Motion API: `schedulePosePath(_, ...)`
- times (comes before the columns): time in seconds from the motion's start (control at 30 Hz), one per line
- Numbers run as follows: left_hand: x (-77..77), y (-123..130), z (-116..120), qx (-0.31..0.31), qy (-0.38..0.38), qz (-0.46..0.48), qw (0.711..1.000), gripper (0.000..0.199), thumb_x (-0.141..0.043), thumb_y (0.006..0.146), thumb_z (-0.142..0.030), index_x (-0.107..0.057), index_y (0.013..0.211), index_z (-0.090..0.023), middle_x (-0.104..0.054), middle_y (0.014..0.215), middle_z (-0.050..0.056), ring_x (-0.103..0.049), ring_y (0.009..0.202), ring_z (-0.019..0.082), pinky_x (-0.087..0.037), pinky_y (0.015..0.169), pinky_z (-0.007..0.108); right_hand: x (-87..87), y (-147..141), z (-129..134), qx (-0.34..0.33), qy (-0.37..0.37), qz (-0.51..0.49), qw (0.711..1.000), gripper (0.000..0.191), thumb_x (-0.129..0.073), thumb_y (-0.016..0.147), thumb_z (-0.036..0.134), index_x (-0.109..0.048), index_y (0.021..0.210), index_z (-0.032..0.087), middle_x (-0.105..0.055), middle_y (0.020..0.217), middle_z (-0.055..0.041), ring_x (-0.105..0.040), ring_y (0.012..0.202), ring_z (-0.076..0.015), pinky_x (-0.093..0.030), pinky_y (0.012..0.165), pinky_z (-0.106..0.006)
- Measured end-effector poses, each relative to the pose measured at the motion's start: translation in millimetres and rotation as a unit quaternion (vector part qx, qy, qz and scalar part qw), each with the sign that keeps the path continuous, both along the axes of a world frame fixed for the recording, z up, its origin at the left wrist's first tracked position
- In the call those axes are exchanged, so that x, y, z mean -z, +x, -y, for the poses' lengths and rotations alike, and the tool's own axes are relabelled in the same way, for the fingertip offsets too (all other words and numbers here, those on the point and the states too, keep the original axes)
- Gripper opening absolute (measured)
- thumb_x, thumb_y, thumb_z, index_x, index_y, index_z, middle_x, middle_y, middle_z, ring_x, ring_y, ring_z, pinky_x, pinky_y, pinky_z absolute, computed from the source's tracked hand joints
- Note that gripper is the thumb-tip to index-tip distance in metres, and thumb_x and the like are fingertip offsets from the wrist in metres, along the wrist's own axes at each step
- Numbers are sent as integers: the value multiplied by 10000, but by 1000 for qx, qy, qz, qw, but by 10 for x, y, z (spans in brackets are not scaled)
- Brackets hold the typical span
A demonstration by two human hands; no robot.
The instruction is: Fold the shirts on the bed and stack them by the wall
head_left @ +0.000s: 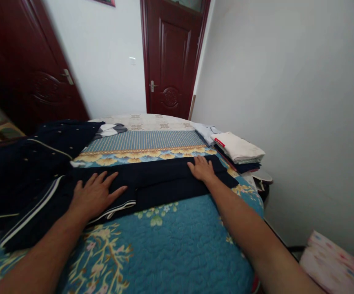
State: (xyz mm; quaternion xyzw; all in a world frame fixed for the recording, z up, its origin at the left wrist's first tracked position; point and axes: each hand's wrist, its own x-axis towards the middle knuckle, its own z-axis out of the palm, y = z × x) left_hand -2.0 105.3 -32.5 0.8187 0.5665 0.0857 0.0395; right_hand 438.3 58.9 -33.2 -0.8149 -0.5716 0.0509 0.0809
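- Dark blue garment lies flat and long across the middle of the frame, upon the flowered cover; white trim shows near the left hand.
- This left hand rests palm down on the garment, left of centre, with fingers spread apart.
- Right hand lies on it right of centre, fingers slightly apart.
- Folded clothes make a pile near its right end.
- Dotted dark cloth lies at the left of the frame.
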Motion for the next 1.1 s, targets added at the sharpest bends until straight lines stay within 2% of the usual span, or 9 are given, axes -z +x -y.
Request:
schedulePosePath(0.13,-91,87,107,-18,-2,-36,999,921,-349,920,-830,-462,1639,-266,-384,1714,173,-274,1582,475,-174,1215,749,57,611,22,97,4,39,995,734,-287,1081,599,-422,1620,119,-349,1704,-214,-269,1597,-356,-207,1269,-629)
schedulePosePath(0.23,-156,96,139,-23,-19,-16,999,918,-373,921,-836,-460,1638,-269,-378,1720,166,-263,1592,470,-159,1223,746,117,839,-12,141,10,38,989,759,-273,1067,614,-461,1589,95,-406,1657,-246,-367,1541,-395,-288,1233,-622)
schedulePosePath(0.4,-268,-86,116,-3,-78,100,992,860,-418,953,-757,-452,1635,-235,-476,1666,145,-367,1566,413,-200,1266,660,157,816,62,217,70,49,972,748,-323,1035,586,-538,1504,43,-537,1503,-315,-476,1444,-437,-390,1149,-641)
schedulePosePath(0.5,-288,-256,68,25,-73,208,975,775,-402,985,-671,-544,1558,-168,-613,1547,148,-560,1437,323,-360,1239,472,99,687,164,164,163,94,968,644,-365,1025,492,-556,1475,73,-558,1484,-289,-473,1438,-418,-396,1152,-630)
schedulePosePath(0.6,-249,-369,11,29,-45,264,963,688,-396,993,-598,-659,1425,-131,-684,1456,145,-618,1369,295,-429,1189,392,-10,340,275,9,223,113,968,579,-347,1036,386,-532,1496,87,-554,1512,-244,-453,1467,-340,-354,1228,-542)
schedulePosePath(0.7,-181,-408,-43,37,-46,285,957,628,-409,987,-536,-681,1389,-136,-756,1334,123,-657,1308,282,-461,1157,384,-94,-320,440,-150,234,82,957,558,-357,1045,357,-517,1535,143,-537,1557,-186,-435,1497,-288,-337,1265,-498)
schedulePosePath(0.83,-114,-421,-90,46,-62,317,945,594,-418,979,-489,-688,1373,-136,-804,1205,106,-706,1206,269,-498,1107,394,-114,-1371,704,-375,228,29,898,547,-495,1030,354,-533,1556,209,-512,1601,-127,-406,1527,-289,-383,1251,-509)
schedulePosePath(0.97,-93,-433,-94,62,-72,333,938,580,-436,968,-473,-708,1351,-134,-804,1211,112,-695,1225,265,-489,1119,388,-117,-2079,772,-452,199,45,869,505,-552,1004,235,-596,1507,229,-556,1567,-109,-431,1498,-307,-403,1223,-507)
schedulePosePath(1.1,-87,-430,-89,62,-84,332,937,572,-430,971,-442,-694,1376,-136,-801,1227,105,-696,1227,250,-482,1125,365,-115,-2276,697,-441,194,50,875,326,-512,1017,170,-747,1240,205,-720,1256,-117,-601,1208,-284,-509,1052,-434)
